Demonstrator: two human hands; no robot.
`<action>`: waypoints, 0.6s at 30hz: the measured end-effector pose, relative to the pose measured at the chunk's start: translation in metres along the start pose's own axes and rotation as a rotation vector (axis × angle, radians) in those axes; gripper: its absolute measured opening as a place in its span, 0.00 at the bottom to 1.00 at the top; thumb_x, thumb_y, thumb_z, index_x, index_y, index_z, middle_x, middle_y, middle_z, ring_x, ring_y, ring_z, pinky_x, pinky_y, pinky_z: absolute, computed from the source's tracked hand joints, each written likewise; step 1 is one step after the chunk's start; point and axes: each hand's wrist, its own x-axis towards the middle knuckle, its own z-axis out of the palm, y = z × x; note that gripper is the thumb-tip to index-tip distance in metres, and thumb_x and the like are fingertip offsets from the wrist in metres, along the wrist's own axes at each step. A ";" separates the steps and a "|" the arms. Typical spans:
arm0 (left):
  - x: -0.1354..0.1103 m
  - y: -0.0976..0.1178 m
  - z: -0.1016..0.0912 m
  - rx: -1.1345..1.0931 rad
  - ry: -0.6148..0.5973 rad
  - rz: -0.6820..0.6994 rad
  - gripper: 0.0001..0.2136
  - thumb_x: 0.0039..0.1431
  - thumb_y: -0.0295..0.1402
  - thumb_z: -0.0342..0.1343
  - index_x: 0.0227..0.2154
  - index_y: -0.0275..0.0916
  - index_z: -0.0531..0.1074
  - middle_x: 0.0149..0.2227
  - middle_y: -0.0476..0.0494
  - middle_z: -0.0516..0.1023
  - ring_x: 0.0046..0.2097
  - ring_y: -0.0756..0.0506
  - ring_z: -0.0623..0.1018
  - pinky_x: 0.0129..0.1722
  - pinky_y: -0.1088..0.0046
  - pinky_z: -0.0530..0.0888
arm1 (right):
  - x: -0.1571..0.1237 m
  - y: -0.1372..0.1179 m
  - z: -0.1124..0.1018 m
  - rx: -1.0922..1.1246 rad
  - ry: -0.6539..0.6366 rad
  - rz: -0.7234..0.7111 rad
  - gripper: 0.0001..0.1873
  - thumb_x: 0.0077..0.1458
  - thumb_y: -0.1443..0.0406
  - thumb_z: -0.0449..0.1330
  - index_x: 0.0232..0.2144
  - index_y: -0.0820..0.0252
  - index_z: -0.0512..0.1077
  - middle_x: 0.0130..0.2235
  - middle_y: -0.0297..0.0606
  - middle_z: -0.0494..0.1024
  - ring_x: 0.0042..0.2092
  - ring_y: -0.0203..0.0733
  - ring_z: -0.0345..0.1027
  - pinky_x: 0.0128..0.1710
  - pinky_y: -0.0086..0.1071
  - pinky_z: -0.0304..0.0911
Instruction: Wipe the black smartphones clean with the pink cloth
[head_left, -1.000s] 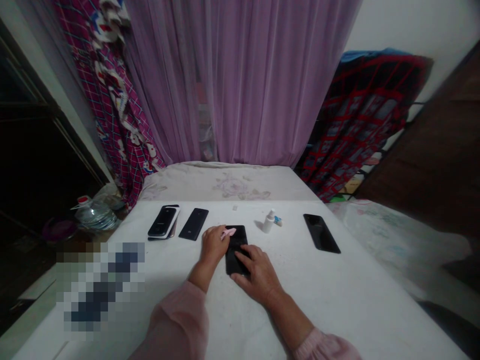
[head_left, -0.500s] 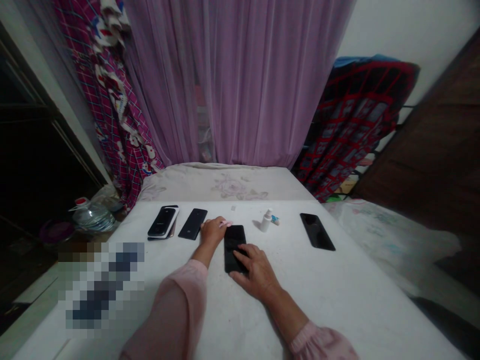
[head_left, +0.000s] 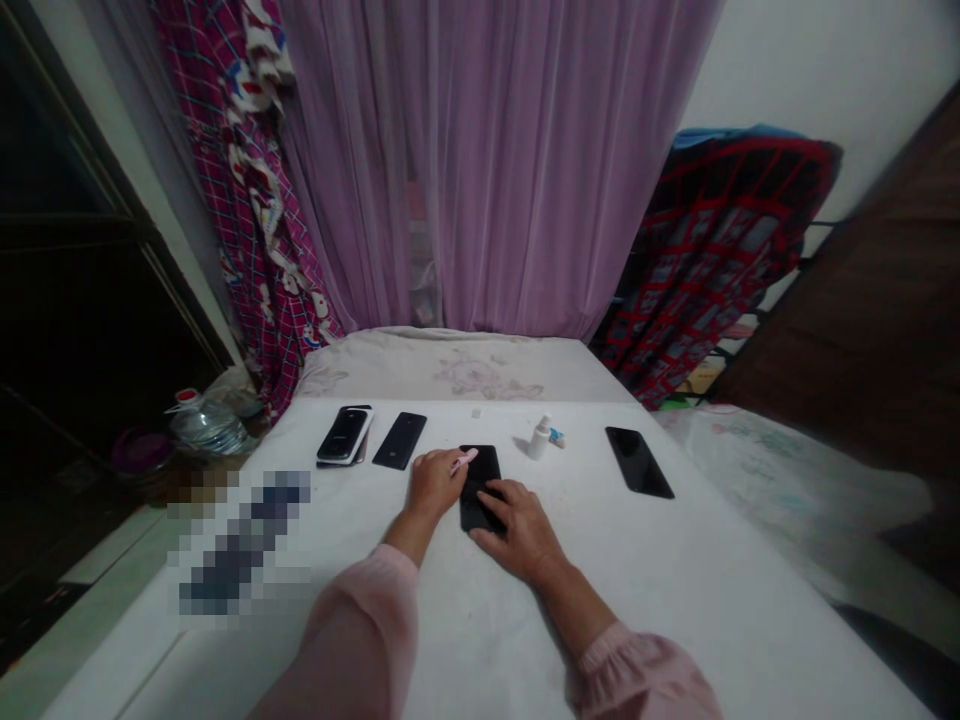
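Note:
A black phone [head_left: 481,472] lies flat on the white table [head_left: 675,580] in front of me. My right hand [head_left: 521,528] rests on its near end with fingers spread flat, pressing it down. My left hand [head_left: 433,482] is closed at the phone's left edge and pinches a small pink piece [head_left: 461,461] whose tip lies over the screen's upper left. Both my sleeves are pale pink.
A stack of two phones [head_left: 344,435] and a single black phone [head_left: 400,440] lie to the left. A small white bottle [head_left: 538,438] stands behind, another black phone [head_left: 638,461] lies right. A water jug [head_left: 206,425] sits off the table's left.
My left hand, which half a second ago reached up past the phone's top left corner, has come back beside the phone with the pink piece over the screen. My right hand stays put.

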 end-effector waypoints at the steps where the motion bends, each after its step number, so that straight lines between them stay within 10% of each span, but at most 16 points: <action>1: -0.005 0.001 0.000 -0.006 0.018 0.011 0.09 0.61 0.32 0.54 0.43 0.45 0.76 0.44 0.47 0.81 0.48 0.44 0.76 0.48 0.68 0.66 | 0.000 0.000 0.000 -0.001 -0.004 -0.003 0.25 0.48 0.60 0.67 0.49 0.60 0.75 0.53 0.50 0.72 0.54 0.56 0.64 0.51 0.49 0.62; 8: -0.019 0.003 0.004 -0.011 0.056 -0.043 0.08 0.64 0.35 0.52 0.39 0.43 0.76 0.40 0.46 0.81 0.45 0.44 0.76 0.45 0.68 0.66 | 0.000 -0.003 -0.001 -0.020 0.015 -0.012 0.25 0.48 0.61 0.66 0.49 0.59 0.74 0.52 0.49 0.73 0.54 0.54 0.64 0.51 0.49 0.62; 18: 0.026 -0.004 0.014 -0.007 0.033 -0.160 0.11 0.64 0.35 0.52 0.44 0.44 0.77 0.43 0.44 0.81 0.48 0.42 0.76 0.48 0.66 0.64 | -0.005 0.004 0.006 0.001 0.050 -0.065 0.26 0.50 0.62 0.65 0.53 0.56 0.71 0.54 0.49 0.71 0.55 0.55 0.64 0.51 0.50 0.62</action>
